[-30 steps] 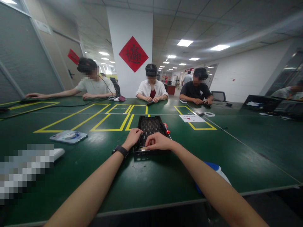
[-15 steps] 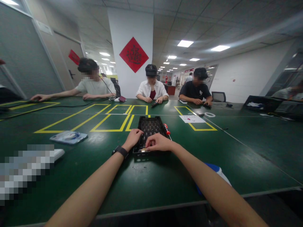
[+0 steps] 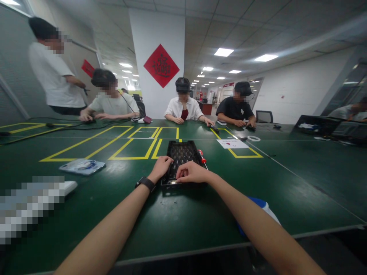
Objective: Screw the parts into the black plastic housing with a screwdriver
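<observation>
A black open plastic case (image 3: 183, 149) with a patterned floor lies on the green table in front of me. My left hand (image 3: 162, 167) grips the case's left wall, fingers bent over the rim. Over the near end of the case, my right hand (image 3: 190, 172) is closed in a pinch with the fingertips pointing down; whatever they hold is hidden. Just left of those fingertips sits a small pale piece (image 3: 172, 182) inside the case. A screwdriver with a red handle (image 3: 202, 156) lies against the case's right side.
A phone in a clear case (image 3: 83, 167) lies to the left. A blue and white object (image 3: 262, 208) is partly behind my right forearm. Yellow tape outlines (image 3: 130, 154) mark the table; a paper sheet (image 3: 233, 144) and a white ring (image 3: 254, 138) lie beyond. Several people sit across.
Both my hands stay almost still at the case. A standing person has appeared at far left. The left co-worker's outstretched arm has drawn in; the middle co-worker's hand has moved right with a black object.
</observation>
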`<state>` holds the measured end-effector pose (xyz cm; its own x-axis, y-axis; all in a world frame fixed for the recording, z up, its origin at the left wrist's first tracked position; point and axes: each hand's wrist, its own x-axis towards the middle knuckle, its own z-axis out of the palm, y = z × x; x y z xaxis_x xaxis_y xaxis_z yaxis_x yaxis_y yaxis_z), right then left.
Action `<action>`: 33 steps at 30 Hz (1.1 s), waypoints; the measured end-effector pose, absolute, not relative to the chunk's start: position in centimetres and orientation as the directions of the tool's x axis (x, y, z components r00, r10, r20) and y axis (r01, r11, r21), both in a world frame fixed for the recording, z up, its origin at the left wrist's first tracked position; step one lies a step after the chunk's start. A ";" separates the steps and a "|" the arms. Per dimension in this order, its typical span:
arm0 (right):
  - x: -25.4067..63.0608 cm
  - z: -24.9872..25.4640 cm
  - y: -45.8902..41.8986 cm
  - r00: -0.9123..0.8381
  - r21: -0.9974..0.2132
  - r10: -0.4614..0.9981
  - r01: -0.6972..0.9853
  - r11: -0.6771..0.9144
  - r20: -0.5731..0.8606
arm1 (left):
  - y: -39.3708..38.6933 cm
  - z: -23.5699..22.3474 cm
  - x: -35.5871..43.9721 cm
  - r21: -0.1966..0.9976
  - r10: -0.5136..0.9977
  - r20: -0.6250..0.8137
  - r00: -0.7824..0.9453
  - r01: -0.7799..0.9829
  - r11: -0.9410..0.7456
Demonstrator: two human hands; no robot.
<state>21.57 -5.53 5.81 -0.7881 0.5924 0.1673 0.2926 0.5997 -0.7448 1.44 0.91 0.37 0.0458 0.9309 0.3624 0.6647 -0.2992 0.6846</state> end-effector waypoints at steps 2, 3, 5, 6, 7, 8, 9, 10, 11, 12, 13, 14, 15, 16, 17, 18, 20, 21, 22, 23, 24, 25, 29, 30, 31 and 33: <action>21.6 5.8 -5.5 -0.790 -0.727 0.584 0.290 0.623 0.185 | 0.9 0.4 1.4 0.688 0.932 0.358 0.054 0.660 -0.303; 21.6 5.8 -5.5 -0.791 -0.719 0.582 0.293 0.630 0.188 | 0.8 0.4 1.4 0.686 0.932 0.358 0.054 0.662 -0.302; 21.6 5.8 -5.5 -0.792 -0.713 0.582 0.300 0.634 0.185 | 0.6 0.6 1.5 0.678 0.929 0.366 0.050 0.669 -0.304; 21.6 5.8 -5.5 -0.793 -0.713 0.582 0.301 0.633 0.182 | 0.5 0.7 1.5 0.675 0.927 0.372 0.049 0.672 -0.306; 21.6 5.9 -5.5 -0.794 -0.717 0.581 0.299 0.630 0.179 | 0.4 0.8 1.6 0.673 0.925 0.376 0.049 0.672 -0.309; 21.6 5.9 -5.6 -0.797 -0.724 0.578 0.293 0.625 0.177 | 0.3 0.9 1.6 0.672 0.924 0.379 0.051 0.671 -0.313; 21.6 5.9 -5.6 -0.799 -0.730 0.575 0.286 0.620 0.175 | 0.2 0.9 1.7 0.673 0.923 0.382 0.053 0.669 -0.317; 21.6 5.8 -5.6 -0.800 -0.734 0.574 0.282 0.617 0.174 | 0.2 1.0 1.7 0.674 0.922 0.383 0.056 0.666 -0.320; 21.6 5.8 -5.5 -0.800 -0.736 0.575 0.282 0.615 0.173 | 0.2 1.0 1.7 0.676 0.922 0.383 0.058 0.663 -0.322; 21.6 5.8 -5.5 -0.798 -0.736 0.578 0.286 0.614 0.171 | 0.2 0.9 1.7 0.677 0.923 0.380 0.058 0.662 -0.321; 21.6 5.8 -5.5 -0.796 -0.731 0.580 0.293 0.616 0.170 | 0.3 0.8 1.7 0.679 0.926 0.373 0.058 0.663 -0.315; 21.6 5.8 -5.4 -0.795 -0.723 0.582 0.301 0.622 0.170 | 0.5 0.8 1.7 0.681 0.930 0.363 0.059 0.665 -0.308; 21.6 5.8 -5.4 -0.795 -0.715 0.582 0.307 0.628 0.170 | 0.6 0.6 1.6 0.682 0.934 0.353 0.059 0.667 -0.300; 21.6 5.8 -5.4 -0.795 -0.708 0.581 0.311 0.633 0.170 | 0.8 0.5 1.6 0.683 0.937 0.344 0.059 0.669 -0.293; 21.6 5.8 -5.4 -0.796 -0.704 0.581 0.313 0.637 0.171 | 0.9 0.4 1.5 0.684 0.938 0.341 0.060 0.669 -0.291; 21.6 5.9 -5.5 -0.796 -0.702 0.580 0.314 0.639 0.172 | 1.0 0.3 1.5 0.685 0.938 0.342 0.062 0.666 -0.294; 21.6 6.1 -5.6 -0.790 -0.697 0.587 0.322 0.641 0.175 | 1.2 0.2 1.4 0.686 0.934 0.351 0.064 0.661 -0.304; 21.6 6.1 -5.7 -0.787 -0.692 0.591 0.328 0.644 0.178 | 1.2 0.1 1.4 0.687 0.933 0.354 0.063 0.659 -0.305; 21.6 6.2 -5.7 -0.783 -0.685 0.595 0.333 0.648 0.182 | 1.2 0.1 1.4 0.688 0.933 0.354 0.062 0.659 -0.305; 21.6 6.2 -5.8 -0.780 -0.680 0.598 0.337 0.651 0.186 | 1.2 0.1 1.4 0.687 0.933 0.354 0.059 0.660 -0.303; 21.6 6.2 -5.8 -0.778 -0.679 0.599 0.339 0.651 0.187 | 1.2 0.1 1.4 0.686 0.933 0.354 0.058 0.662 -0.301; 21.6 6.2 -5.8 -0.780 -0.682 0.599 0.338 0.649 0.184 | 1.2 0.2 1.4 0.684 0.933 0.355 0.059 0.664 -0.302; 21.6 6.0 -5.6 -0.787 -0.710 0.589 0.308 0.633 0.183 | 1.1 0.3 1.4 0.674 0.932 0.358 0.065 0.672 -0.306; 21.6 5.9 -5.6 -0.788 -0.717 0.586 0.297 0.631 0.189 | 1.1 0.3 1.4 0.674 0.932 0.356 0.064 0.673 -0.304; 21.6 5.9 -5.6 -0.789 -0.723 0.583 0.289 0.628 0.192 | 1.0 0.3 1.4 0.674 0.932 0.357 0.061 0.675 -0.302; 21.6 5.8 -5.5 -0.793 -0.733 0.580 0.281 0.620 0.187 | 0.9 0.4 1.4 0.670 0.932 0.358 0.058 0.679 -0.300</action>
